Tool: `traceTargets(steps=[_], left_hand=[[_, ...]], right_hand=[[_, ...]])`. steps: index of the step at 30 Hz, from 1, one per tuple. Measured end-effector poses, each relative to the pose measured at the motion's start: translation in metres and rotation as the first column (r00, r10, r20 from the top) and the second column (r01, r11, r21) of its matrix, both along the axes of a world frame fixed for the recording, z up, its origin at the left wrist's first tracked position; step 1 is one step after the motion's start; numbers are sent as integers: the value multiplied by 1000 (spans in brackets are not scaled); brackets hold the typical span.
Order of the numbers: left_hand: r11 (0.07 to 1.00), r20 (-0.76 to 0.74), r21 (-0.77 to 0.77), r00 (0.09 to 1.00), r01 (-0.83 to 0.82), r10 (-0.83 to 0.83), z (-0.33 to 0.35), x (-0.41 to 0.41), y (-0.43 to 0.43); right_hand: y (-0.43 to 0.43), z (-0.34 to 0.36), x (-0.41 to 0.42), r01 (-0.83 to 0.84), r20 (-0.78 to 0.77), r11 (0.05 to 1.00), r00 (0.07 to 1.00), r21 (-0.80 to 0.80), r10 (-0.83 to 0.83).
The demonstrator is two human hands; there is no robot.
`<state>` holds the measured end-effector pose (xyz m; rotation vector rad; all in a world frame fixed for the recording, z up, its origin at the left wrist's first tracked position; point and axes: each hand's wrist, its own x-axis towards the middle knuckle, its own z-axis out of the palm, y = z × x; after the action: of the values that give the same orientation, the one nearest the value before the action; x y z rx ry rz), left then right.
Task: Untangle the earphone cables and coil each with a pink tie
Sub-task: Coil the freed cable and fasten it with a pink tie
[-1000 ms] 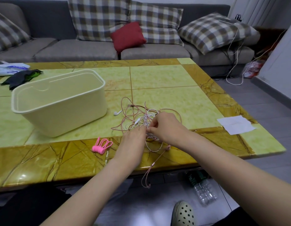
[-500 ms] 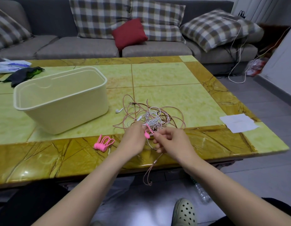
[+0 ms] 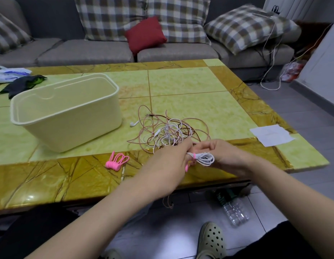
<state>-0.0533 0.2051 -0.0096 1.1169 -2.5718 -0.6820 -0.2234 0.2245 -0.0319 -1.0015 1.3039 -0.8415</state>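
Finding: the white coil [image 3: 204, 159] sits between my two grips, above the near border of the bench [image 3: 190, 86]. Its long axis runs left to right. The bound neck is at my left and the loop end at my right.

Left grip [image 3: 169, 161]: narrow, fingers curled at the neck, pinching the pink tie [image 3: 193, 156] that rings the coil. A pink tail shows below the fingers.

Right grip [image 3: 225, 157]: narrow, fingers curled round the loop end, holding the coil.

The tangle [image 3: 168, 131] of pinkish, white and dark cable lies just beyond both grips, further from me. Its near strands reach my left knuckles. I cannot tell whether a strand joins the coil to the tangle.

Judgement: this coil is at the tying stage, and the rest of the cables remain to be separated. The next draw on the tangle would run away from me, and the left grip is slightly nearer to it.

The spare ties [image 3: 116, 161] lie on the near border to the left of my left grip, near but apart from it. The left grip is the closer one to fetch them.

Room: there is bare bench between the tangle and the paper sheet [image 3: 270, 136] at right. The cream tub [image 3: 65, 111] stands to the left and beyond, apart from the tangle.

Hazard: one pinkish strand [image 3: 168, 202] hangs over the near edge under my left forearm and could snag.
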Motion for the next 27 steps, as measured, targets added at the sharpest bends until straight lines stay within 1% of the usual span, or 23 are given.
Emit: traceTargets(steps=[2,3,4,6,7,9,10,11,12,14,16,18,20,22,24,27], left_hand=[[983,71,-173,995,-60,73,-1,-2,4],[968,110,-246,990,-59,89,-3,-4,5],[955,153,-293,984,-39,87,-4,-6,6],[947,247,-321,967,29,54,-12,-9,4],[946,300,-318,953,58,42,-18,-11,3],[952,349,-302,935,52,60,-28,-16,1],[955,335,-295,938,19,85,-31,-18,0],[959,302,-281,946,-27,115,-34,-20,-1],[964,267,-255,953,-70,140,-35,-21,-2],[978,219,-145,958,-153,182,-35,-22,-5],[977,182,12,961,-212,206,-36,-18,-12],[960,108,166,972,-224,208,-39,-15,-19],[926,-19,330,979,-185,202,-45,-14,-22],[863,-165,490,959,-124,231,-49,-14,-19],[831,-274,553,929,-59,248,-50,-14,-18],[818,-366,574,904,32,221,-45,-14,-17]], right_hand=[[-7,9,-7,-16,-89,999,996,-44,12],[-9,13,-9,-13,-125,998,992,-65,5],[-11,17,-10,-25,-179,996,984,-91,9],[-15,24,-10,-105,-356,984,933,-141,49],[-17,26,-8,-156,-463,974,884,-165,63],[-20,26,-1,-241,-671,942,741,-232,24],[-21,25,4,-260,-742,923,669,-284,-40],[-20,23,9,-257,-776,902,620,-346,-121],[-18,22,13,-229,-770,884,607,-408,-198],[-11,18,20,-146,-701,858,652,-492,-291],[-5,12,28,-139,-677,855,679,-499,-285],[2,4,34,-183,-698,863,676,-471,-237],[7,-2,36,-212,-712,864,669,-457,-213],[11,-6,33,-223,-704,841,670,-492,-234],[13,-7,28,-232,-680,784,668,-576,-302],[15,-7,24,-252,-651,706,660,-662,-374]])
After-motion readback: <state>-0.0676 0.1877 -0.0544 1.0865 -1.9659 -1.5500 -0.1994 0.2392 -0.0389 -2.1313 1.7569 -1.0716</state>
